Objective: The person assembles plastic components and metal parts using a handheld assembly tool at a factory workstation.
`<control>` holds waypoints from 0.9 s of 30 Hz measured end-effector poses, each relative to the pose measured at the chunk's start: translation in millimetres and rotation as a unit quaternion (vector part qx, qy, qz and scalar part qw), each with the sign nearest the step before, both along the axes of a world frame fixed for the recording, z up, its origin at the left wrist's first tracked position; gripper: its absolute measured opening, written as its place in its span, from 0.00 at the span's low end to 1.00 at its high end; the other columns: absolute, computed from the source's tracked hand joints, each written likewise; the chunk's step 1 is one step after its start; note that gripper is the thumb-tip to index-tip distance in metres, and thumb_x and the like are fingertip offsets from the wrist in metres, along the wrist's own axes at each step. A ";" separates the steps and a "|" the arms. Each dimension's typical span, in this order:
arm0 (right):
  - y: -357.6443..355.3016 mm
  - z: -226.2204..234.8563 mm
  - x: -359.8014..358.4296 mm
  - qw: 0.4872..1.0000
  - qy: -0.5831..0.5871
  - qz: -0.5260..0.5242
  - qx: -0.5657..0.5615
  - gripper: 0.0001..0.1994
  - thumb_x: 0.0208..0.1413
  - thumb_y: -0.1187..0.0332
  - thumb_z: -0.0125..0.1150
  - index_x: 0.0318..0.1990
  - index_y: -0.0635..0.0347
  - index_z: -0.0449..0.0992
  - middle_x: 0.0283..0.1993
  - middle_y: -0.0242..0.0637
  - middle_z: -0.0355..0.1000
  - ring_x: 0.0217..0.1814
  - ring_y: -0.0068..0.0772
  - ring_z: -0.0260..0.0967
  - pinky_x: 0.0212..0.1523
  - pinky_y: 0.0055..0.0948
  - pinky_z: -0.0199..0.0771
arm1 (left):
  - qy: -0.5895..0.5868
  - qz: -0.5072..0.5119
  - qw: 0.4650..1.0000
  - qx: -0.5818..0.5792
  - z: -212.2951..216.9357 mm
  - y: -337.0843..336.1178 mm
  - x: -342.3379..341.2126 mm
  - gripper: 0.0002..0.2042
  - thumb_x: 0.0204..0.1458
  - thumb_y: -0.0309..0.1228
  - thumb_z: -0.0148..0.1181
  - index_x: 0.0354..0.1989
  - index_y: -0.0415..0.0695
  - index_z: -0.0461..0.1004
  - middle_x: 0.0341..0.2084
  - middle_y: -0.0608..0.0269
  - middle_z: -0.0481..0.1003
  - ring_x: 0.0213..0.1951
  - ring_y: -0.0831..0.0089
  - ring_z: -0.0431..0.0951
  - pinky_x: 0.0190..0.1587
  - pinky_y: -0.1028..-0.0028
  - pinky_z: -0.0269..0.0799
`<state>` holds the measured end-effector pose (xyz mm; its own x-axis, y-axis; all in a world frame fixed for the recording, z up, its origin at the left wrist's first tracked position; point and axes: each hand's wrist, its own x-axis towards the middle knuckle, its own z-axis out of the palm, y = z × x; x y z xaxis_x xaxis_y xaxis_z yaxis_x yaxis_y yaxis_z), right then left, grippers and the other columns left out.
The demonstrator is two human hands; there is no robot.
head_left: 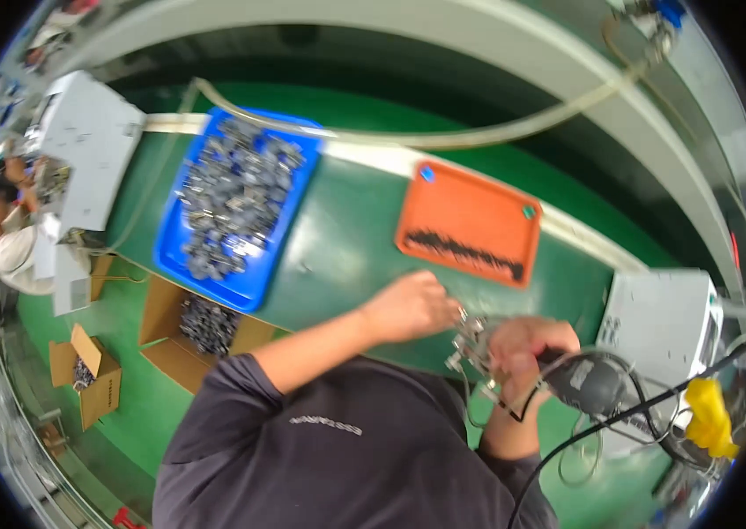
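My left hand (412, 306) is closed over the near edge of the green bench (346, 247), its fingertips pinching a small metal part (465, 333). My right hand (527, 348) grips a dark powered hand tool (589, 381) with a black cable, held right beside that part. Both hands meet just below the orange tray (470, 220). The part's shape is blurred.
A blue tray (236, 198) heaped with several small grey metal parts lies at the left of the bench. Open cardboard boxes (192, 331) with more parts stand on the green floor. A white machine (664, 322) sits right; a hose (443, 137) runs overhead. Another person (3, 238) works far left.
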<state>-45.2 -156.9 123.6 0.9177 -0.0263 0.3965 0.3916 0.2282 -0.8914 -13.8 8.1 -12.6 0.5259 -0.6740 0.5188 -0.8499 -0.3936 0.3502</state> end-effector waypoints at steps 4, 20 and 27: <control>-16.8 5.6 -11.4 0.998 -0.038 0.047 0.025 0.15 0.61 0.64 0.67 0.35 0.58 0.64 0.17 0.30 0.60 0.15 0.26 0.58 0.17 0.26 0.59 | 0.040 0.005 0.998 -0.045 6.6 -1.1 -11.7 0.05 0.53 0.35 0.65 0.36 0.51 0.83 0.40 0.75 0.80 0.35 0.74 0.73 0.42 0.70 0.68; -46.5 21.8 0.6 0.988 -0.127 0.036 0.085 0.17 0.58 0.57 0.72 0.38 0.57 0.70 0.15 0.28 0.66 0.12 0.26 0.64 0.14 0.25 0.66 | 0.045 0.503 0.862 0.028 90.2 254.0 24.0 0.08 0.47 0.31 0.73 0.34 0.43 0.85 0.40 0.57 0.84 0.47 0.58 0.80 0.52 0.60 0.73; -62.4 25.1 6.9 0.983 -0.148 0.043 0.098 0.19 0.58 0.55 0.73 0.37 0.57 0.70 0.14 0.27 0.66 0.11 0.25 0.65 0.14 0.24 0.69 | 0.201 0.458 0.854 -0.141 79.9 302.7 75.3 0.13 0.54 0.32 0.69 0.44 0.38 0.82 0.49 0.49 0.82 0.52 0.56 0.80 0.59 0.62 0.72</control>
<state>-38.3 -219.3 148.7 0.7653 -0.0551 0.6413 0.5985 0.4274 -0.6776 61.5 310.8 67.3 0.9394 0.2388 0.2459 -0.0185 -0.6811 0.7320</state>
